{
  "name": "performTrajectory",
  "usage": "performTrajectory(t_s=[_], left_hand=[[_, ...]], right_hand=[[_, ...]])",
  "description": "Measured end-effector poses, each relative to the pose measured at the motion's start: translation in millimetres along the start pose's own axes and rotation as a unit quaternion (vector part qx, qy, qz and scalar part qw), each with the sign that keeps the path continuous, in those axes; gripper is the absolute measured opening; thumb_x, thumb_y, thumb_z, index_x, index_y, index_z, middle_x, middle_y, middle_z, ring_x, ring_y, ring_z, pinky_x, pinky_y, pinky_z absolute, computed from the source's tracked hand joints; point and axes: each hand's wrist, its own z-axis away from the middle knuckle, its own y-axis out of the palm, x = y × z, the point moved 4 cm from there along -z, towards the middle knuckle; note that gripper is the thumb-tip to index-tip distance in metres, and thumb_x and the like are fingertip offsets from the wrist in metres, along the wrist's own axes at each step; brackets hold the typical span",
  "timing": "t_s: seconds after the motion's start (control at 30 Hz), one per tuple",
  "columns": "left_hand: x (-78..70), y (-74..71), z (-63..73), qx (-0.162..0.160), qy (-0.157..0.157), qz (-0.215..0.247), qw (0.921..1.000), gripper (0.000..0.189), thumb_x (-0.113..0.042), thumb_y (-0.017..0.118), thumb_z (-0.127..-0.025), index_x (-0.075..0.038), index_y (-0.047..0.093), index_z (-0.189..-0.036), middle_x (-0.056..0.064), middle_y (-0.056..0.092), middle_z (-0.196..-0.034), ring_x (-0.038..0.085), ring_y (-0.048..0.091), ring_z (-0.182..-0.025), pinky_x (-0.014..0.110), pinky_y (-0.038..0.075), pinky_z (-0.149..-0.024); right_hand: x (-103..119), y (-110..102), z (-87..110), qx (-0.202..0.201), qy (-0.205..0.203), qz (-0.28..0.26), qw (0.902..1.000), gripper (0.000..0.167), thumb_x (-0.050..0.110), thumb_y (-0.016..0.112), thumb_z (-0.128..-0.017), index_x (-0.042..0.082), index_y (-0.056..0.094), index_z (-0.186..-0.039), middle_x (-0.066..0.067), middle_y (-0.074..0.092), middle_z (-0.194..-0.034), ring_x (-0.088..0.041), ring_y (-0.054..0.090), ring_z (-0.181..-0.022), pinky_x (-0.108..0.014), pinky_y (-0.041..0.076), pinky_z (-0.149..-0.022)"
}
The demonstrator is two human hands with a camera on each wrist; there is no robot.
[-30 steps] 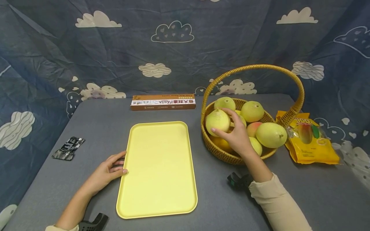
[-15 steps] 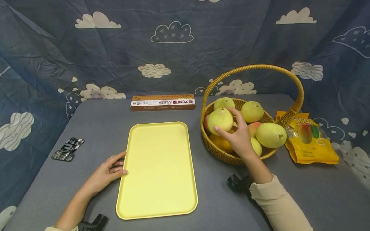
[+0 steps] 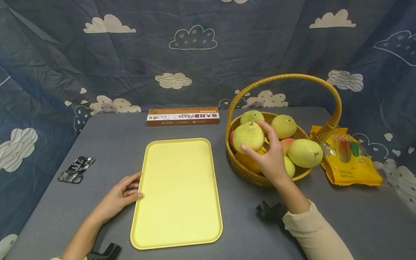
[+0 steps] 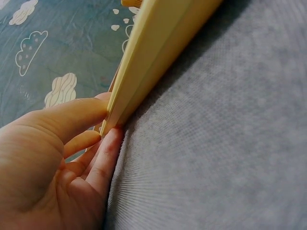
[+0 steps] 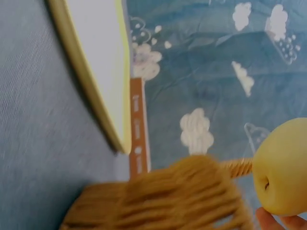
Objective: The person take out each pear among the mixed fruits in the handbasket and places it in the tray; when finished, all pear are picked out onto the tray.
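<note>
My right hand (image 3: 271, 155) holds a pale yellow-green pear (image 3: 248, 137) between thumb and fingers, over the left side of the wicker basket (image 3: 240, 172). In the right wrist view the pear (image 5: 283, 167) shows a dark dimple, with only fingertips (image 5: 268, 219) visible beneath it. Several other pale green fruits, such as the oval one (image 3: 304, 153), lie in the basket beside reddish and orange ones. My left hand (image 3: 118, 198) pinches the left edge of a yellow tray (image 3: 177, 195), thumb on the rim. The left wrist view shows its fingers under the tray edge (image 4: 144, 62).
A pasta box (image 3: 183, 116) lies at the back of the grey table. Right of the basket is a yellow bag with a mango picture (image 3: 351, 159). A small black packet (image 3: 77, 169) lies at the far left. The tall basket handle (image 3: 286, 76) arches over the fruit.
The pear in my right hand has tilted and moved slightly right, uncovering a reddish fruit at the basket's left side. My left hand stays on the tray.
</note>
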Motion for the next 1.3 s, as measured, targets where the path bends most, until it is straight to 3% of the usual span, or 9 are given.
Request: performTrajectory(t_s=[0.17, 0.37, 0.57, 0.7, 0.8, 1.03, 1.3], left_hand=[[0.2, 0.2, -0.3, -0.004, 0.004, -0.004, 1.0000, 0.069, -0.012, 0.066, -0.082, -0.001, 0.030, -0.139, 0.022, 0.035, -0.126, 0.009, 0.049, -0.101, 0.020, 0.047, -0.082], [0.0, 1.1, -2.2, -0.002, 0.005, -0.003, 1.0000, 0.069, -0.014, 0.066, -0.083, -0.003, 0.029, -0.140, 0.020, 0.034, -0.128, 0.010, 0.048, -0.103, 0.020, 0.047, -0.083], [-1.0, 1.5, -2.2, -0.002, 0.008, 0.002, 1.0000, 0.069, -0.012, 0.066, -0.082, -0.002, 0.029, -0.140, 0.021, 0.034, -0.127, 0.010, 0.048, -0.102, 0.020, 0.047, -0.083], [-1.3, 0.6, -0.2, -0.001, 0.007, 0.001, 1.0000, 0.069, -0.012, 0.066, -0.083, -0.002, 0.029, -0.140, 0.021, 0.034, -0.128, 0.010, 0.048, -0.103, 0.020, 0.047, -0.083], [-1.4, -0.1, 0.9, 0.000, 0.005, 0.000, 1.0000, 0.069, -0.013, 0.066, -0.083, -0.003, 0.029, -0.140, 0.021, 0.033, -0.128, 0.010, 0.048, -0.103, 0.020, 0.047, -0.083], [-1.4, -1.1, 1.2, -0.001, 0.011, 0.004, 0.9999, 0.068, -0.011, 0.066, -0.083, -0.001, 0.029, -0.139, 0.022, 0.033, -0.127, 0.009, 0.048, -0.102, 0.020, 0.047, -0.083], [-0.5, -0.7, 0.8, -0.006, 0.014, 0.005, 0.9999, 0.068, -0.011, 0.066, -0.082, 0.000, 0.029, -0.139, 0.022, 0.034, -0.127, 0.008, 0.048, -0.101, 0.019, 0.047, -0.083]], right_hand=[[4, 6, 4.4, 0.014, -0.030, -0.028, 0.9990, 0.071, -0.012, 0.072, -0.065, -0.004, 0.040, -0.128, -0.016, 0.044, -0.124, -0.018, 0.046, -0.105, -0.021, 0.044, -0.085], [11, 25, 9.2, 0.059, -0.049, -0.055, 0.9955, 0.076, -0.007, 0.077, -0.063, 0.004, 0.042, -0.130, -0.008, 0.048, -0.124, -0.020, 0.049, -0.102, -0.027, 0.043, -0.085], [48, 58, 6.2, 0.103, -0.053, -0.071, 0.9907, 0.070, -0.009, 0.075, -0.065, -0.007, 0.041, -0.126, -0.017, 0.046, -0.119, -0.024, 0.050, -0.098, -0.036, 0.045, -0.084], [55, 86, -2.3, 0.124, -0.025, -0.097, 0.9873, 0.066, -0.005, 0.074, -0.068, -0.006, 0.040, -0.125, -0.018, 0.047, -0.119, -0.024, 0.051, -0.100, -0.037, 0.046, -0.084], [48, 110, -9.4, 0.132, 0.007, -0.115, 0.9846, 0.065, -0.001, 0.074, -0.070, -0.004, 0.041, -0.125, -0.016, 0.047, -0.120, -0.025, 0.052, -0.100, -0.037, 0.047, -0.081], [-8, 178, -17.3, 0.154, 0.052, -0.126, 0.9786, 0.067, 0.014, 0.077, -0.071, 0.007, 0.041, -0.127, -0.009, 0.046, -0.120, -0.020, 0.049, -0.102, -0.031, 0.050, -0.075], [-33, 211, -13.5, 0.162, 0.067, -0.060, 0.9826, 0.067, 0.019, 0.078, -0.070, 0.010, 0.042, -0.126, -0.006, 0.046, -0.119, -0.017, 0.049, -0.100, -0.027, 0.048, -0.076]])
